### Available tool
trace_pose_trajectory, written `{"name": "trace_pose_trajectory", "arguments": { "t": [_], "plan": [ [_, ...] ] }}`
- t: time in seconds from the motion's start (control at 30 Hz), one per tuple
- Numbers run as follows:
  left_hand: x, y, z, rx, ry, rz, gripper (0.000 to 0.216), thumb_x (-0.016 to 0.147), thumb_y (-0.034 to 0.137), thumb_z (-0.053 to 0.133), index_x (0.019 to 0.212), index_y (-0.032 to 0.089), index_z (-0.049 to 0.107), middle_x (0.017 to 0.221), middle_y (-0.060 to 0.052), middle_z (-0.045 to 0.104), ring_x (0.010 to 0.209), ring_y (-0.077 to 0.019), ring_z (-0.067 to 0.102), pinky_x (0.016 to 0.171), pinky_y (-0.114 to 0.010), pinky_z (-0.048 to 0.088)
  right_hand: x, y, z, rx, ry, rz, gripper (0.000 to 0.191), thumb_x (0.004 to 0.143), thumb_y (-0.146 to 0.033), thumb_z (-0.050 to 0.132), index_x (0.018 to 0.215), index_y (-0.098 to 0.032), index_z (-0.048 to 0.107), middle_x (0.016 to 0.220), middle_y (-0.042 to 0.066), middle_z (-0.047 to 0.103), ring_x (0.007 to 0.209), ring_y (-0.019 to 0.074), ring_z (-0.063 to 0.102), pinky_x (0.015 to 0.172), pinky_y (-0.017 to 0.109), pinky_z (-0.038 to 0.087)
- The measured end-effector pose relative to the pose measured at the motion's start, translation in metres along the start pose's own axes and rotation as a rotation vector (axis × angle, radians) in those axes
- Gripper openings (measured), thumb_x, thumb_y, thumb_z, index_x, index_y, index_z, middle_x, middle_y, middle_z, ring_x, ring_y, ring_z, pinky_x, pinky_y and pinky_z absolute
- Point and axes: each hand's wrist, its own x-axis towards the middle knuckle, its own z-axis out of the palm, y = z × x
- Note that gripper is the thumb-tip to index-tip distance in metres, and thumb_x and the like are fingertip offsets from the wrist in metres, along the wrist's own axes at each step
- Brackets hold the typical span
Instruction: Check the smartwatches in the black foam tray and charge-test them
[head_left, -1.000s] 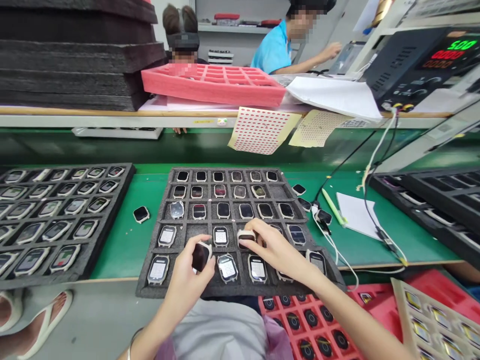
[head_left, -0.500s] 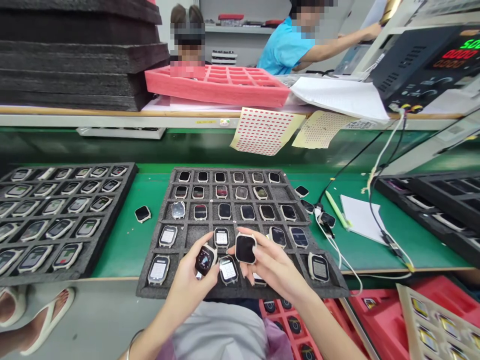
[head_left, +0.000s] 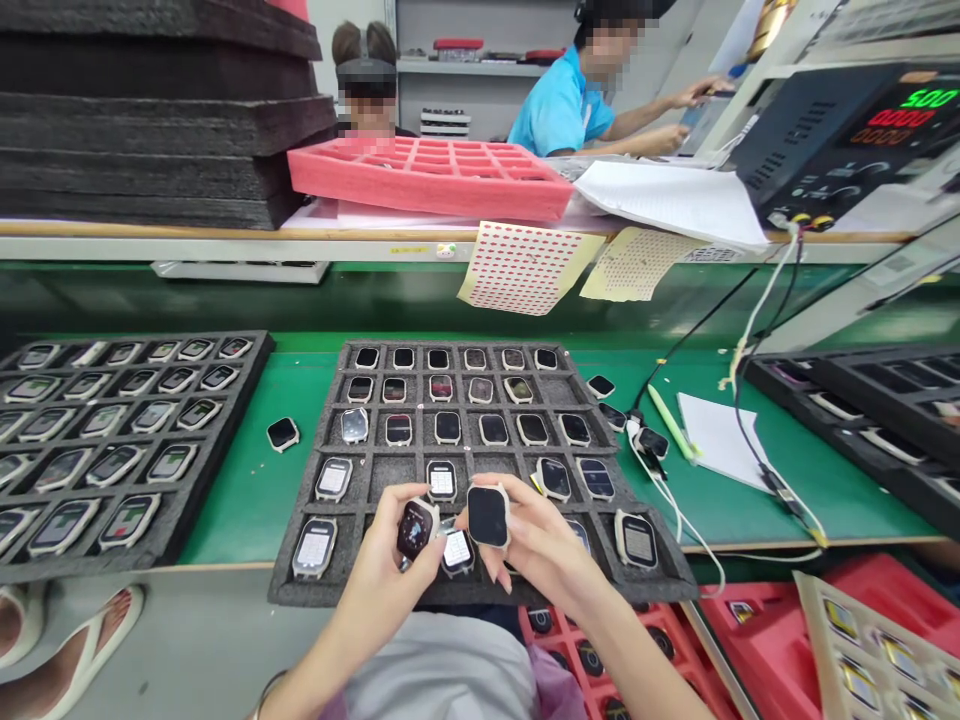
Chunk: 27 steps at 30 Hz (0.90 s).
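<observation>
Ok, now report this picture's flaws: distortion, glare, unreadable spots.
Head view: the power supply looks stretched near the edge; head view: a soft sheen crosses the green back panel; head view: the watch in the left hand shows markings too small to read.

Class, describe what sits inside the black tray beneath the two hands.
Watches in most compartments of the black tray, some screens lit white, others dark. The left hand and right hand hide parts of the nearest rows.
</observation>
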Motion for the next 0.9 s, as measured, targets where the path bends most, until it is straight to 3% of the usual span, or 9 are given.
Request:
{"name": "trace_pose_trajectory", "arguments": {
  "t": [0.37, 0.57, 0.9],
  "plan": [
    [-0.003, 0.007, 0.001, 0.040, -0.023, -0.029, 0.036, 0.080, 0.014, 0.051, 0.114, 0.020, 0.044, 0.102, -0.005, 0.059, 0.092, -0.0187, 0.056, 0.079, -0.027, 0.043, 0.000, 0.003, 0.000, -0.060, 0.065, -0.026, 0.031, 0.083, -0.027, 0.065, 0.112, -0.018, 0.057, 0.093, 0.009, 0.067, 0.055, 0.0141, 0.063, 0.049, 0.024, 0.050],
    [-0.005, 0.014, 0.000, 0.031, -0.001, -0.002, 0.034, 0.081, 0.015, 0.052, 0.114, 0.020, 0.046, 0.104, -0.005, 0.058, 0.094, -0.0185, 0.056, 0.083, -0.027, 0.042, 0.000, 0.001, 0.001, -0.087, 0.100, -0.021, 0.038, 0.079, -0.032, 0.069, 0.112, -0.016, 0.058, 0.089, 0.010, 0.068, 0.050, 0.0126, 0.060, 0.046, 0.024, 0.050],
    [-0.004, 0.002, -0.001, 0.044, -0.053, -0.011, 0.034, 0.082, 0.018, 0.051, 0.116, 0.022, 0.044, 0.104, -0.005, 0.060, 0.095, -0.0189, 0.056, 0.080, -0.027, 0.043, 0.001, 0.001, -0.002, -0.118, 0.109, -0.021, 0.034, 0.081, -0.030, 0.068, 0.111, -0.016, 0.061, 0.088, 0.011, 0.069, 0.047, 0.0116, 0.059, 0.044, 0.023, 0.048]
  ]
}}
